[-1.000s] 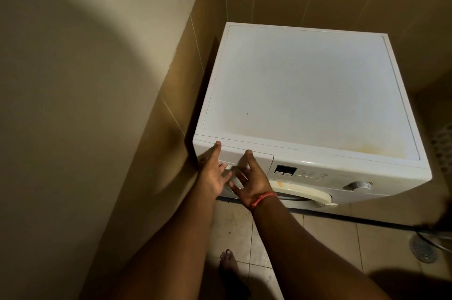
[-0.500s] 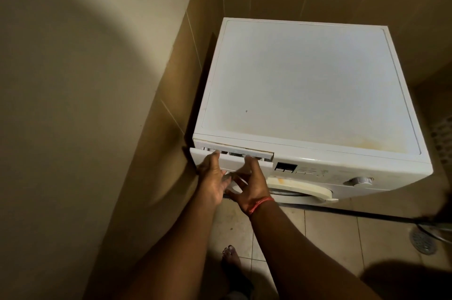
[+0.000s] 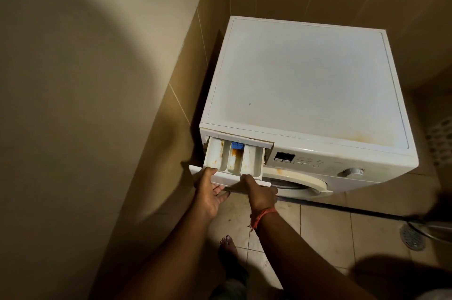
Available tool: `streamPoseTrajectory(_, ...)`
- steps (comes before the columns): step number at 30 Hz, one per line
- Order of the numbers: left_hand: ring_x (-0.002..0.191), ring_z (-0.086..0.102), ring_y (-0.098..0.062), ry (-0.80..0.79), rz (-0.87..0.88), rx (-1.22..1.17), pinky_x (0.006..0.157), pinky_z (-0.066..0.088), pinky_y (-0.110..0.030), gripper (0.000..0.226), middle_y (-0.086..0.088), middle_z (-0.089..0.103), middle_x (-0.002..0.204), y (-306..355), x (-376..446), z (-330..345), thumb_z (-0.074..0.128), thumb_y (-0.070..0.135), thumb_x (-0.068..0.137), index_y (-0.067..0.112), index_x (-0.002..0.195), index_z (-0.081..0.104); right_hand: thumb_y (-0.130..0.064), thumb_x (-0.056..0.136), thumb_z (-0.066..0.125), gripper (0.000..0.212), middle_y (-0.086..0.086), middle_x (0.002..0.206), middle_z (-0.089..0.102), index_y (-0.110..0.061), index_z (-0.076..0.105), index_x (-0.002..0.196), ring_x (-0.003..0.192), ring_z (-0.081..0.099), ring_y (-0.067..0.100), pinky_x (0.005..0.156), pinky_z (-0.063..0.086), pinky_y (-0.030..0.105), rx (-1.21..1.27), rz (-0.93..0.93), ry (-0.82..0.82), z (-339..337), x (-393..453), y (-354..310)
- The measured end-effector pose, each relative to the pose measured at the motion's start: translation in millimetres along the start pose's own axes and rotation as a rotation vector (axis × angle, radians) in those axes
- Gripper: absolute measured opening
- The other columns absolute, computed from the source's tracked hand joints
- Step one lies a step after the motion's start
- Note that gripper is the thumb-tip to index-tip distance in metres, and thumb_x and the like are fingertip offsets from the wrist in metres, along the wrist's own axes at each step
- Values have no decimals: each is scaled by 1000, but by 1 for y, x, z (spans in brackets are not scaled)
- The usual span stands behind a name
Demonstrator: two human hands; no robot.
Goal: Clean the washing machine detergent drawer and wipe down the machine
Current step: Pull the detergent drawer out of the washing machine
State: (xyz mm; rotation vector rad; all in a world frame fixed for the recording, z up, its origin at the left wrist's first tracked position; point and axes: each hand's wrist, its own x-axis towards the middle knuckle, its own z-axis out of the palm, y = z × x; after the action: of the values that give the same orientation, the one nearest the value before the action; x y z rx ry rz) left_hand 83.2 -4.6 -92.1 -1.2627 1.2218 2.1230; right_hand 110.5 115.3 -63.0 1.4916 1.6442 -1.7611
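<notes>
A white washing machine (image 3: 305, 84) stands in a tiled corner, its top yellow-stained near the front right. The detergent drawer (image 3: 234, 157) is pulled well out at the machine's upper left. It has three compartments with orange-brown grime and a blue insert at the back of the middle one. My left hand (image 3: 211, 195) holds the drawer's front panel at its left end, thumb on top and fingers beneath. My right hand (image 3: 259, 192) grips the panel's right end the same way; a red thread sits on that wrist.
A beige wall (image 3: 85, 104) rises close on the left of the machine. The control panel with display (image 3: 283, 157) and dial (image 3: 352, 172) lies right of the drawer, the door rim (image 3: 305, 182) below it. A hose and floor drain (image 3: 413, 238) are on the tiled floor at right. My bare foot (image 3: 227, 248) stands below.
The drawer was closed a second ago, then slightly open; now it is pulled far out, showing its compartments. Both hands moved back toward me with the front panel.
</notes>
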Motion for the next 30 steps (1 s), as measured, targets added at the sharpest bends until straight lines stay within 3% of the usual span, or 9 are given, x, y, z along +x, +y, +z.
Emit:
streamPoseTrajectory(3,106,61,-31,21,-2,-5,99,48,-52,50,-20,60,111,-4,-8,-6,63,26,88,9,132,45,-35,75,80,93,17,137,36,-3,25,143,102,44,24,83,44,37,-43,6,-19,-7,-3,7)
streamPoseTrajectory(8,105,61,-30,26,-7,17,90,51,-50,46,-19,60,113,-12,-21,-16,60,28,89,11,130,47,-40,71,82,98,17,136,44,-8,23,142,119,47,35,102,43,55,-95,57,-66,-18,-9,16)
streamPoseTrajectory(12,107,59,-30,8,-31,39,100,46,-55,41,-17,59,112,-7,-23,-20,59,26,90,12,127,48,-29,77,80,88,15,120,48,-7,24,140,108,49,30,97,45,45,-86,17,-115,-31,-10,8)
streamPoseTrajectory(15,105,58,-27,104,14,133,99,47,-48,51,-14,57,120,-1,-23,-19,63,26,89,13,135,45,-20,83,74,68,14,130,50,-7,35,136,110,52,25,92,46,34,-276,-262,-80,-33,-10,1)
streamPoseTrajectory(17,110,55,-29,327,241,406,89,49,-37,61,-15,48,134,6,-24,-18,68,24,85,10,139,44,-22,86,69,55,10,132,50,-11,42,133,114,53,24,94,47,33,-514,-515,-17,-31,-10,-7)
streamPoseTrajectory(19,125,46,-34,458,539,716,95,41,-30,66,-17,36,145,20,-26,-18,69,17,83,6,141,41,-26,88,66,50,7,130,51,-14,44,131,118,53,24,99,48,39,-745,-770,0,-25,-7,-16)
streamPoseTrajectory(22,126,46,-30,334,694,1063,89,35,-25,55,-13,43,143,45,-25,-6,64,13,87,6,139,46,-35,91,59,56,7,144,43,-14,39,139,130,46,27,105,44,44,-1058,-946,-107,-9,0,-29)
streamPoseTrajectory(25,120,55,-31,133,555,1287,83,43,-30,50,-11,54,138,67,-15,9,60,14,92,10,140,45,-44,92,54,63,6,155,31,-16,32,144,134,41,30,104,45,48,-1272,-971,-158,9,8,-40)
streamPoseTrajectory(30,122,53,-32,-37,444,1557,92,46,-34,49,-13,48,143,87,3,16,57,10,94,12,142,46,-51,94,49,72,4,162,19,-17,21,151,141,34,30,106,41,50,-1449,-877,-204,30,23,-52)
